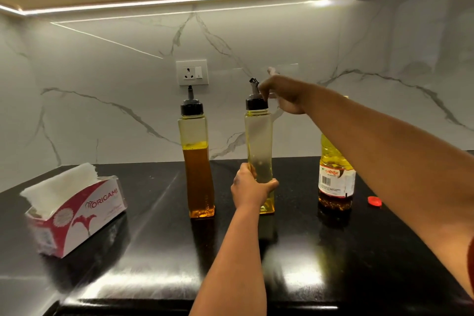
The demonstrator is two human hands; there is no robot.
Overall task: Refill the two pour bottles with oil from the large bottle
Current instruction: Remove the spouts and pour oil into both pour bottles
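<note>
**K:** Black glossy counter (154, 251), marble-look backsplash. Count, left to right: one tissue box (74, 215), two pour bottles, one large bottle (336, 174), one red cap (374, 201).

**R:** Bottle states?

**K:** Left pour bottle (197, 161): tall, square, clear plastic, black cap with spout, upright. Amber oil up to roughly the middle. Nobody touching it. Right pour bottle (259, 141): same shape, same black cap and spout, nearly empty, only a thin yellow layer at the base. Stands just right of the first, base on the counter.

**R:** Hands?

**K:** Left hand (250, 188) wrapped around the lower body of the right pour bottle. Right hand (284, 95) up at its cap, fingers pinching the spout top; arm reaches in from the right.

**R:** Large bottle?

**K:** Upright on the counter, well right of the pour bottles, partly hidden behind the right forearm. Yellow plastic, dark oil low in it. Neck hidden, so can't tell if it's capped. Red cap lies loose on the counter just right of it.

**R:** Text?

**K:** Tissue box reads "ORIGAMI", red and white, flower graphic, tissues sticking out. Large bottle label: red non-Latin script, barcode, small print unreadable.
</note>
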